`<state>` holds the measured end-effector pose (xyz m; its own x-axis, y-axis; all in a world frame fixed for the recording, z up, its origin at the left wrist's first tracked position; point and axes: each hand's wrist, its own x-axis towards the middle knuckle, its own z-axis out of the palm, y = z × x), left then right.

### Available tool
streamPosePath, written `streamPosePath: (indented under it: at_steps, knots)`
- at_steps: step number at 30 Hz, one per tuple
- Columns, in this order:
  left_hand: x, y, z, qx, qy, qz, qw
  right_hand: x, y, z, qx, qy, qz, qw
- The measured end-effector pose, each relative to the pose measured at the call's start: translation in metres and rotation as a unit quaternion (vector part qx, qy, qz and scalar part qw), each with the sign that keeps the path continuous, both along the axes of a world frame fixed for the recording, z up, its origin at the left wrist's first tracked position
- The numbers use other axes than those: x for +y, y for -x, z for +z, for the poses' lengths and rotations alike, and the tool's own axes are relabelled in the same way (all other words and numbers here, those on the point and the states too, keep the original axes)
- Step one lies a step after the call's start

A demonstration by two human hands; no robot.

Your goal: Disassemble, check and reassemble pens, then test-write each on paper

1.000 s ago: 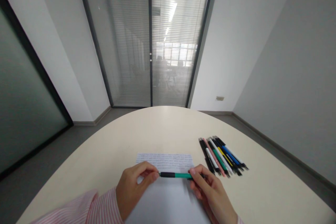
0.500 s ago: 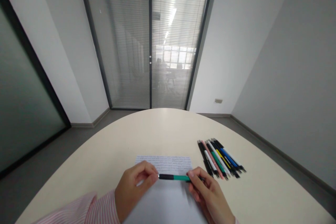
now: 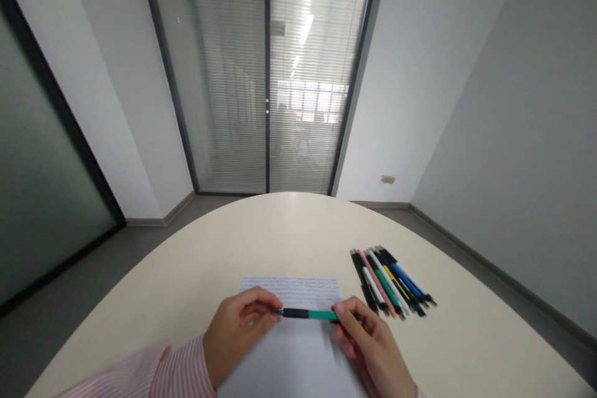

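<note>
A pen with a black grip section and a green barrel is held almost level over a sheet of paper, its metal tip aimed at nine o'clock and its other end at three. The barrel is gripped at the three o'clock side between the thumb and fingers of the right hand. At nine o'clock, the thumb and forefinger of the left hand are placed about the tip; whether it is pinched cannot be told. For good control, the barrel is best kept still by the right hand, while only light, straight pressure along the pen's line is given at the tip, since sideways force might bend it or mark the fingers with ink. Written lines are seen on the sheet toward twelve o'clock. A row of pens is laid on the table at about two o'clock from the held pen, well apart from it, slanted from roughly eleven to five.
</note>
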<state>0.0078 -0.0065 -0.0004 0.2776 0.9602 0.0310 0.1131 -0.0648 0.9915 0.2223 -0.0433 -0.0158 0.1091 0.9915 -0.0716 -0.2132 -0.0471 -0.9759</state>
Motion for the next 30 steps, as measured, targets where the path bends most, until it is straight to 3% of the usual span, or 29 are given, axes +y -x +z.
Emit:
streamPosePath:
  at_steps: [6, 12, 22, 30]
  knots:
    - [0.0, 0.0, -0.007, -0.001, -0.018, 0.011, 1.0, 0.001, 0.0, -0.002, -0.01, 0.004, 0.01, 1.0]
    - [0.005, -0.001, -0.012, -0.046, 0.037, -0.054, 0.997, -0.001, -0.001, -0.001, -0.023, 0.004, 0.013, 1.0]
    - [0.003, 0.005, -0.012, -0.036, -0.042, -0.011, 0.998, 0.0, 0.001, -0.003, -0.01, -0.001, -0.009, 1.0]
    - [-0.001, 0.0, -0.002, -0.123, -0.015, 0.004, 0.992, 0.001, 0.001, -0.003, 0.003, 0.003, -0.012, 1.0]
